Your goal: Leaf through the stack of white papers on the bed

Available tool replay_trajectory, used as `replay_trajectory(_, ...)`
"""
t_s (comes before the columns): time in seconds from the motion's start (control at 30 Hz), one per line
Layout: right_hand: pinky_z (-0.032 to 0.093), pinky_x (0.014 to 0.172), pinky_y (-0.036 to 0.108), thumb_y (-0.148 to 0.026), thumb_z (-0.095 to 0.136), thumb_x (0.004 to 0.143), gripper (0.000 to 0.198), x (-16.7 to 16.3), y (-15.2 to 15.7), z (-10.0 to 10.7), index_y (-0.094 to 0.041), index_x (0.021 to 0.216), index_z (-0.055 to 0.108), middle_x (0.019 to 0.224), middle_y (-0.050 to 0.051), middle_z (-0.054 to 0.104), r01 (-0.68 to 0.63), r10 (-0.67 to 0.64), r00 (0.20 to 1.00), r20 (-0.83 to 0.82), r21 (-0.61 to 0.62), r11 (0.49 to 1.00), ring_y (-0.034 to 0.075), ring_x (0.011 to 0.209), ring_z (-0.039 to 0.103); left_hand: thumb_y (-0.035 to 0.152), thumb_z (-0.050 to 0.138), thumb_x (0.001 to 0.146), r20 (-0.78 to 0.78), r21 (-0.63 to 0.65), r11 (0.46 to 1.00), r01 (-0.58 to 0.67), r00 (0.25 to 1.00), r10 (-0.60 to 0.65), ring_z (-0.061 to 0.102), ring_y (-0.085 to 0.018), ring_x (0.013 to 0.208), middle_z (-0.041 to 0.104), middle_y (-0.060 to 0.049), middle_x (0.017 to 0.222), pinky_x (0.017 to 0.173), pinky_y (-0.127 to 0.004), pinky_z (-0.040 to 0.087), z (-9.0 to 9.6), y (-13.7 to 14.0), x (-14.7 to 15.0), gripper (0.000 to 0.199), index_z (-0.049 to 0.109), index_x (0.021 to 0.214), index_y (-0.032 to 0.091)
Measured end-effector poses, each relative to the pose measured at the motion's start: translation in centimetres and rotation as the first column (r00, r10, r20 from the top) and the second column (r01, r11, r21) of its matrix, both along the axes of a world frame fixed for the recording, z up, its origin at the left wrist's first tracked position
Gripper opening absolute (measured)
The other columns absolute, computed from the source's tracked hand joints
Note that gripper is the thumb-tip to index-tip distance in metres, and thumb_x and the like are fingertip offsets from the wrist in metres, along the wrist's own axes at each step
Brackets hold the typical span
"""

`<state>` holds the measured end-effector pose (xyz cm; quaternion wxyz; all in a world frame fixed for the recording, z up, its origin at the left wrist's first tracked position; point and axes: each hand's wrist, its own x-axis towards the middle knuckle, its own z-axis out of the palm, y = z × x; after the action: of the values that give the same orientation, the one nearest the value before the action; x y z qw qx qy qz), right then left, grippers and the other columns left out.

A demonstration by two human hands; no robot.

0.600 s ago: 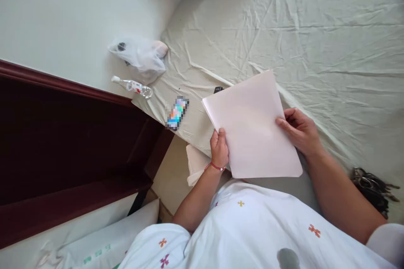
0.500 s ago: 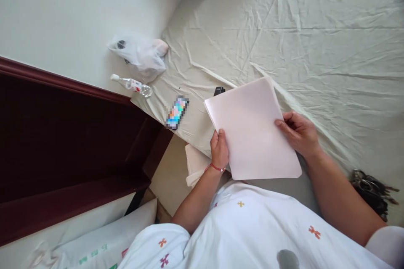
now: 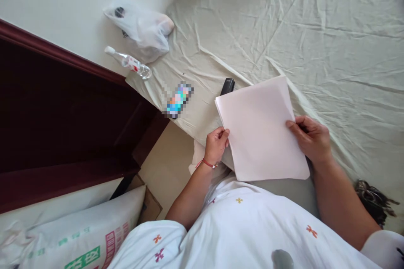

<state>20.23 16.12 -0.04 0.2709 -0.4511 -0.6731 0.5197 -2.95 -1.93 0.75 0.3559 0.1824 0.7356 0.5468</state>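
Paper stack (image 3: pixel 263 128) — held above the bed (image 3: pixel 315 29), my left hand (image 3: pixel 215 145) and right hand (image 3: pixel 312 139) each in a closed grip on opposite edges, keeping sheets level. Black stapler (image 3: pixel 227 86) lay just beyond.

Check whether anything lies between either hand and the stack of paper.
Nothing does. The left hand grips the left edge of the stack of paper and the right hand grips its right edge, both in direct contact.

A home bedroom: a bed under a creased pale sheet (image 3: pixel 284 29), a dark wooden bed frame (image 3: pixel 63 113), plain wall, bottle (image 3: pixel 128 62) alongside
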Motion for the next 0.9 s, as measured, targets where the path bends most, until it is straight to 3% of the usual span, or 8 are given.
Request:
replay_trajectory(0.2,0.044,0.061,0.031,-0.047,0.073,0.090,0.024,-0.5,-0.4,1.5,-0.025,0.101,0.074,0.081,0.002,0.071,0.017,-0.030,0.994,0.103,0.124,0.992,0.017,0.067,0.058,0.052,0.069,0.091,-0.068,-0.025,0.999,0.044,0.997,-0.046,0.042,-0.008,0.043,0.046,0.007,0.048,0.048,-0.023,0.029,-0.4,-0.8,0.1,0.042,0.056,0.067,0.020)
replay_trajectory(0.37,0.040,0.054,0.031,-0.046,0.076,0.088,0.023,-0.1,-0.9,2.3,-0.025,0.082,0.068,0.066,-0.002,0.063,0.041,-0.060,0.983,0.171,0.112,0.993,0.015,0.058,0.054,0.051,0.065,0.094,-0.085,-0.071,0.993,0.092,0.992,-0.098,0.045,-0.009,0.044,0.048,0.006,0.047,0.051,-0.022,0.033,-0.3,-0.9,0.1,0.040,0.057,0.069,0.021)
replay_trajectory(0.73,0.040,0.060,0.033,-0.045,0.073,0.092,0.021,0.0,0.1,3.8,-0.028,0.081,0.070,0.064,-0.003,0.061,-0.088,0.036,0.979,0.199,0.258,0.962,0.015,0.058,0.051,0.060,0.080,0.075,0.249,-0.033,0.999,0.013,0.968,-0.004,0.042,-0.006,0.043,0.050,0.006,0.049,0.046,-0.021,0.022,0.8,0.4,-0.3,0.046,0.059,0.073,0.018)
replay_trajectory(0.9,0.037,0.058,0.033,-0.047,0.069,0.094,0.026,0.0,0.6,3.2,-0.027,0.078,0.067,0.060,-0.003,0.055,-0.107,0.035,0.972,0.234,0.305,0.946,0.015,0.054,0.046,0.061,0.081,0.072,0.266,-0.073,0.997,0.013,0.964,0.007,0.043,-0.007,0.040,0.051,0.004,0.047,0.042,-0.022,0.020,1.1,0.7,-0.2,0.047,0.062,0.073,0.018)
